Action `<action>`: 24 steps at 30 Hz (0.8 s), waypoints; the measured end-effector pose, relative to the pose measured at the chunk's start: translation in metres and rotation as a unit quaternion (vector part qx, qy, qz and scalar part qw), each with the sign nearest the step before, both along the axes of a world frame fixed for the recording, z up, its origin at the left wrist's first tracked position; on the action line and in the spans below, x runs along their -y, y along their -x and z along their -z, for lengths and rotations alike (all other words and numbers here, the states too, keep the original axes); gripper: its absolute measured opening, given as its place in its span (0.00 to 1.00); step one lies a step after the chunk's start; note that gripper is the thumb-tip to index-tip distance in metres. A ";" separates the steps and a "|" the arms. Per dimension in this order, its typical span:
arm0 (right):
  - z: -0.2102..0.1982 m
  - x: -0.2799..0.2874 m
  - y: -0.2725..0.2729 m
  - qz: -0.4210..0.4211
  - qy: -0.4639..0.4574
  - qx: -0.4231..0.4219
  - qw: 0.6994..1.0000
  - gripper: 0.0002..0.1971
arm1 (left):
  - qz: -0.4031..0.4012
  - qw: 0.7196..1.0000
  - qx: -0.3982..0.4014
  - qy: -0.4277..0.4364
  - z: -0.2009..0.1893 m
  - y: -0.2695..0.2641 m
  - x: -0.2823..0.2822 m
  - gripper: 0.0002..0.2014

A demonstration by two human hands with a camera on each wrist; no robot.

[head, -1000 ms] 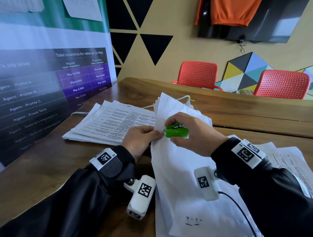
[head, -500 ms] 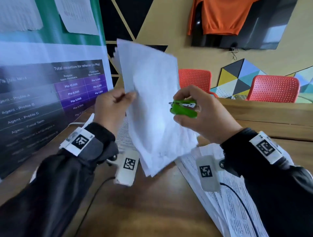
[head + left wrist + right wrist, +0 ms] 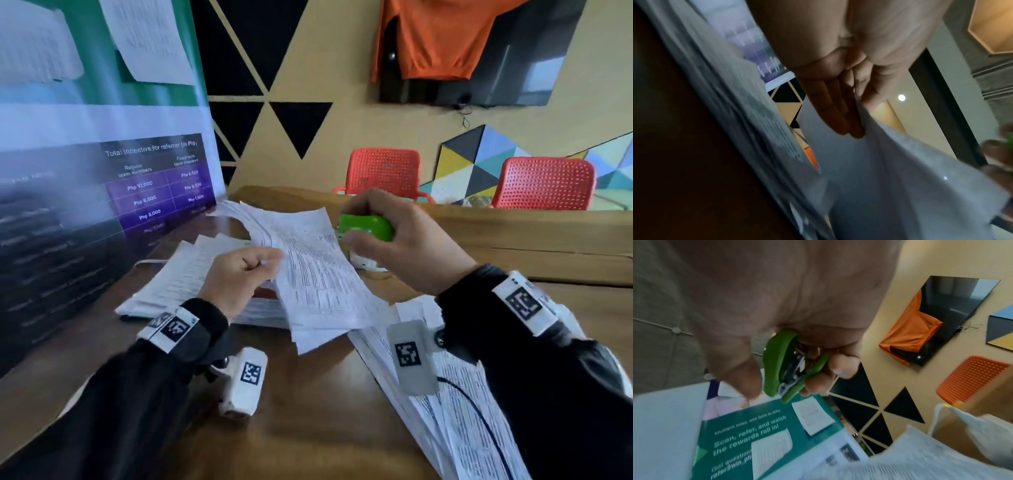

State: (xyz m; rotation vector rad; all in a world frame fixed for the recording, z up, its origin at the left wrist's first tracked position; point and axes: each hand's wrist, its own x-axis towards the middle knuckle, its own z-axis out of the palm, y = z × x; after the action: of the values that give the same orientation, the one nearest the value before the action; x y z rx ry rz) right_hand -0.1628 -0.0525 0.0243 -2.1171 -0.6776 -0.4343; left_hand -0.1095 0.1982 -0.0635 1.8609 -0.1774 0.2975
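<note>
Left hand: the left hand (image 3: 239, 277) pinched the near edge of a sheaf of printed sheets (image 3: 315, 270), thumb on top and fingers underneath, as the left wrist view showed.
Right hand: the right hand (image 3: 407, 250) was curled round a green stapler (image 3: 365, 228), thumb on one side and fingers on the other.
Hands together or apart: the hands were apart, each gripping its own thing, with the sheaf between them.
Sheaf: it was lifted off the tabletop (image 3: 308, 421) and tilted with the printed side up. Its far corner rose near the stapler and its near end drooped low. Whether that end touched anything could not be told.
Stapler: it was held in the air just right of the sheaf's upper edge and not on the paper. In the right wrist view its green top and base stood a little apart, with the metal showing between them.
Left pile (image 3: 171, 277): printed pages lay flat on the tabletop, under and behind the left hand.
Right pile (image 3: 455, 421): more pages were fanned out under the right forearm.
Banner (image 3: 102, 192): it stood along the left edge of the tabletop.
Chairs (image 3: 544, 183): two red chairs stood behind the far edge.
</note>
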 end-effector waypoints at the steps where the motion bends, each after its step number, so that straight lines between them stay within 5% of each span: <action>1: 0.009 -0.003 -0.005 0.004 0.039 -0.016 0.999 0.13 | 0.011 1.000 -0.004 0.007 0.006 0.002 0.001 0.10; 4: 0.034 -0.017 -0.016 0.003 0.123 -0.046 0.991 0.16 | 0.037 0.998 -0.011 0.043 0.008 0.013 0.010 0.15; 11: 0.062 -0.033 -0.022 0.006 0.141 -0.011 0.990 0.13 | 0.033 0.967 -0.109 0.229 0.018 0.017 0.018 0.42; 15: 0.067 -0.034 -0.023 0.002 0.139 0.012 0.990 0.12 | 0.071 0.913 -0.186 0.357 0.018 0.027 0.026 0.29; 24: 0.069 -0.037 -0.021 0.003 0.167 0.012 0.986 0.11 | 0.048 0.940 -0.166 0.294 0.020 0.031 0.026 0.04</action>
State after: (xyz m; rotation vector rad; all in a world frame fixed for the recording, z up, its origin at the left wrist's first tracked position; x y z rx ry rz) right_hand -0.1416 -0.0150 -0.0445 -2.4320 -0.8032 -0.3685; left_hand -0.1401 0.1726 -0.0835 1.2764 0.0540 -0.0388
